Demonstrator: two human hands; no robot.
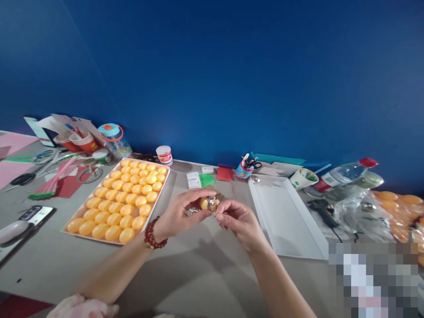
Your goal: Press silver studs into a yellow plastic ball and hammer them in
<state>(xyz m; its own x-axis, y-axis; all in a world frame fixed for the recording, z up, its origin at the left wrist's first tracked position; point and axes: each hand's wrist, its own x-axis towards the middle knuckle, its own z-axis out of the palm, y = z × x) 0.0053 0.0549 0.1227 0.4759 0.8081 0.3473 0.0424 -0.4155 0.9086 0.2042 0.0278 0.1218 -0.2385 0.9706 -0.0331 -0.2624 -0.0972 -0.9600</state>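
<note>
Curving its thumb and fingers, the left hand (pixel 183 214) clasps a smooth, round orange ball (pixel 205 204) with shiny silver trim above the matte grey table (pixel 198 271); the right hand (pixel 237 221) angles inward, fingertips bunched beside the ball, their hold unclear; a shallow white rectangular tray (pixel 288 212) lies rightward.

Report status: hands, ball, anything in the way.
Left hand holding orange-and-silver ball. Right hand close beside it, exact grip unclear. Nothing seen blocking either hand; white tray off to the right.
</note>
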